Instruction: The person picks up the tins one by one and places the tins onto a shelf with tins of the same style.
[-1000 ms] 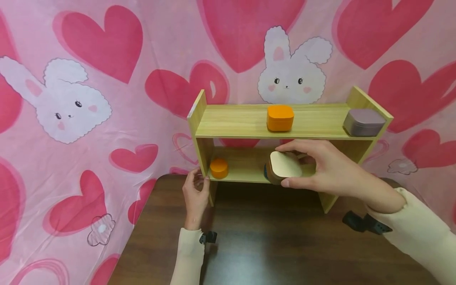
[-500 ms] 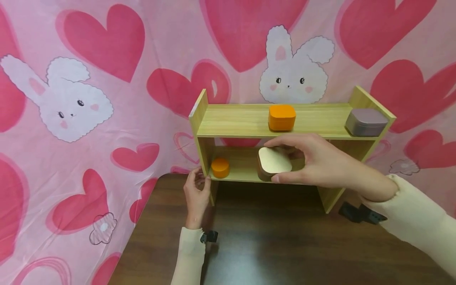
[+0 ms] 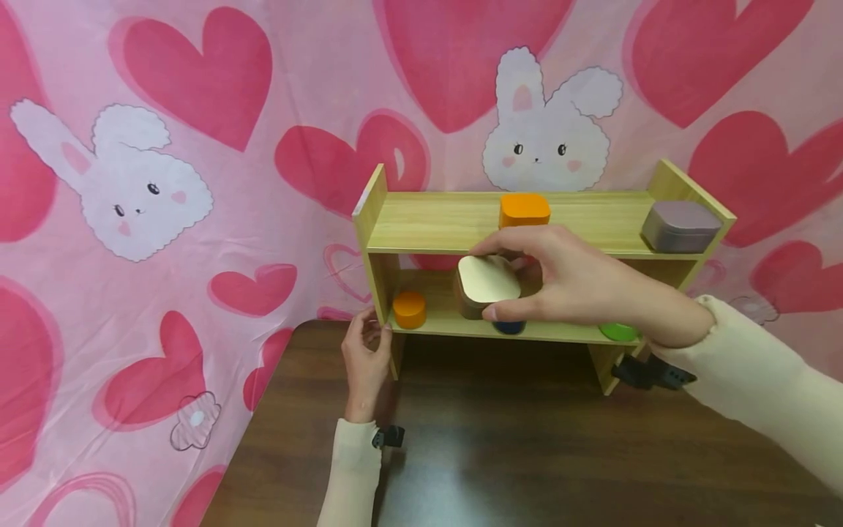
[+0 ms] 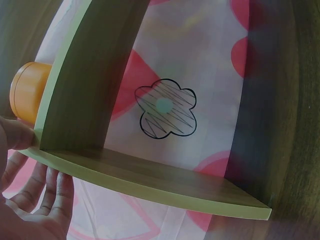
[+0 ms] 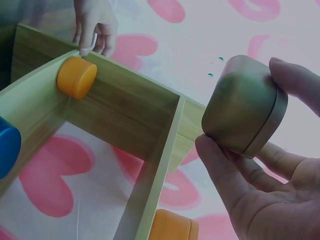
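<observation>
My right hand (image 3: 560,278) holds a gold rounded-square tin (image 3: 489,282) between thumb and fingers, in front of the wooden shelf (image 3: 435,222). In the right wrist view the tin (image 5: 245,107) is tilted, its lid seam visible. At the shelf's lower left, my left hand (image 3: 366,359) grips the side panel, the thumb inside and the fingers outside in the left wrist view. Beside that thumb, on the lower board, stands a round orange tin (image 3: 409,310). A squarish orange tin (image 3: 524,208) on the top board is partly hidden behind my right hand.
A grey-purple tin (image 3: 681,225) stands at the top board's right end. On the lower board are a blue tin (image 3: 509,327) and a green one (image 3: 617,331), both partly covered by my right hand and arm. The brown table (image 3: 500,454) extends in front.
My right hand has carried the gold tin leftward and upward, uncovering part of the blue and green tins. The left hand keeps its hold on the side panel.
</observation>
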`<action>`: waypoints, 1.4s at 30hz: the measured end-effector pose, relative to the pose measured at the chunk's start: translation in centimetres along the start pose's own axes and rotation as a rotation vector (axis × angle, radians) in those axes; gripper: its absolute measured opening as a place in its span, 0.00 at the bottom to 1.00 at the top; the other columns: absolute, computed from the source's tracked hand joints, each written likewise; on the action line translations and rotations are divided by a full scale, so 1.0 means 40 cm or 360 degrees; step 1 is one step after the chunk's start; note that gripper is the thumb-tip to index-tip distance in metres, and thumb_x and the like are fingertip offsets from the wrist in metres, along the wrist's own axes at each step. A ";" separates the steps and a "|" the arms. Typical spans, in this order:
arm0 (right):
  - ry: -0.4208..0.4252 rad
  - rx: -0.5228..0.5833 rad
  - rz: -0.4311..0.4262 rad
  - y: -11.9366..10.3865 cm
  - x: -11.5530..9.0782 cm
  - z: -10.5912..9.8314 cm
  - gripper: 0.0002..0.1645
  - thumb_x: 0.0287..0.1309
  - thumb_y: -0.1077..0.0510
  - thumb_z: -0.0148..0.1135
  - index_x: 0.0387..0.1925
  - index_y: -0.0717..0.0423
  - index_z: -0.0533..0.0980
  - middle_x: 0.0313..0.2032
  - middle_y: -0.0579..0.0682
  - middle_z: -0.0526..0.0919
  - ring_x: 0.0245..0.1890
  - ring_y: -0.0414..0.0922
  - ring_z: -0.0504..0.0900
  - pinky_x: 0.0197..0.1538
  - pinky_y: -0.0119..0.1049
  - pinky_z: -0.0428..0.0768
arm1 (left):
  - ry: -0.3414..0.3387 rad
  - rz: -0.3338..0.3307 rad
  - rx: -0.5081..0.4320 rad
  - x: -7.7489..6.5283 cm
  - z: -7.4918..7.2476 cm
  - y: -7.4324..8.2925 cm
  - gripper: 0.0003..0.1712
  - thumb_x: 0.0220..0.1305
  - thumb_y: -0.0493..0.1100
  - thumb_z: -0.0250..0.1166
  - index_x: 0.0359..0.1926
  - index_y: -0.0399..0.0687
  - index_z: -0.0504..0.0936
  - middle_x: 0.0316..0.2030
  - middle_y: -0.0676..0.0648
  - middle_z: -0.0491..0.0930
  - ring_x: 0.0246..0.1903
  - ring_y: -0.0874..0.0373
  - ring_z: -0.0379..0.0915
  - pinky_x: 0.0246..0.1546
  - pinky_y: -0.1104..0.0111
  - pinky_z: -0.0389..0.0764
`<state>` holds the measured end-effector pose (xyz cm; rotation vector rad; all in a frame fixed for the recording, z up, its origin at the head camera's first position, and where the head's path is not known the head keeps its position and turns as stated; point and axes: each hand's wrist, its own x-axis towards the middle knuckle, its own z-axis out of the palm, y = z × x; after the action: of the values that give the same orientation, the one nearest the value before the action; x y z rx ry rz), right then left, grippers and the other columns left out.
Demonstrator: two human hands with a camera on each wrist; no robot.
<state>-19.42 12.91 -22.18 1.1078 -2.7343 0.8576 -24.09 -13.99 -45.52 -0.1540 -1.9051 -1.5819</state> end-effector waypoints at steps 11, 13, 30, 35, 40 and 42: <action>-0.0077 -0.0004 0.0045 -0.030 0.034 -0.021 0.33 0.51 0.48 0.81 0.59 0.49 0.81 0.52 0.48 0.85 0.48 0.47 0.80 0.47 0.40 0.90 | -0.0005 -0.0015 -0.0034 0.002 0.000 0.006 0.16 0.63 0.23 0.65 0.53 0.25 0.81 0.47 0.27 0.83 0.44 0.34 0.81 0.47 0.82 0.81; -0.0082 -0.0025 0.0058 -0.033 0.044 -0.023 0.33 0.51 0.49 0.81 0.59 0.49 0.81 0.52 0.48 0.86 0.48 0.46 0.81 0.47 0.39 0.90 | -0.0005 -0.0014 -0.0026 0.001 -0.001 0.006 0.16 0.63 0.23 0.65 0.53 0.25 0.81 0.47 0.27 0.83 0.44 0.34 0.81 0.47 0.82 0.81; -0.0130 -0.0126 0.0094 -0.033 0.142 -0.042 0.32 0.53 0.49 0.79 0.59 0.52 0.81 0.51 0.49 0.87 0.52 0.47 0.82 0.60 0.48 0.86 | 0.0003 -0.0032 0.0001 0.000 -0.001 0.007 0.16 0.63 0.24 0.66 0.53 0.27 0.82 0.46 0.28 0.83 0.44 0.34 0.81 0.46 0.81 0.81; -0.0131 -0.0090 0.0076 -0.037 0.170 -0.047 0.31 0.53 0.52 0.79 0.58 0.56 0.81 0.50 0.52 0.86 0.52 0.48 0.82 0.59 0.47 0.86 | -0.0002 -0.0041 0.0001 0.002 0.000 0.009 0.16 0.63 0.24 0.66 0.53 0.26 0.81 0.46 0.28 0.83 0.43 0.34 0.81 0.46 0.79 0.82; -0.0144 -0.0124 0.0088 -0.040 0.199 -0.057 0.31 0.52 0.50 0.79 0.57 0.54 0.81 0.50 0.52 0.87 0.52 0.47 0.81 0.60 0.46 0.86 | -0.0003 -0.0029 0.0007 0.003 -0.001 0.007 0.16 0.63 0.24 0.66 0.53 0.26 0.81 0.46 0.28 0.83 0.43 0.34 0.82 0.47 0.73 0.85; -0.0149 -0.0156 0.0115 -0.043 0.209 -0.057 0.31 0.53 0.48 0.79 0.58 0.52 0.82 0.50 0.51 0.87 0.53 0.47 0.81 0.60 0.45 0.85 | 0.0000 -0.0028 0.0003 0.002 -0.002 0.005 0.16 0.63 0.24 0.66 0.53 0.26 0.81 0.46 0.28 0.83 0.43 0.34 0.81 0.47 0.74 0.84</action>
<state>-24.78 7.92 -17.26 1.0631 -2.8741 0.6876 -24.04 -14.03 -45.30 -0.1364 -1.9132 -1.5915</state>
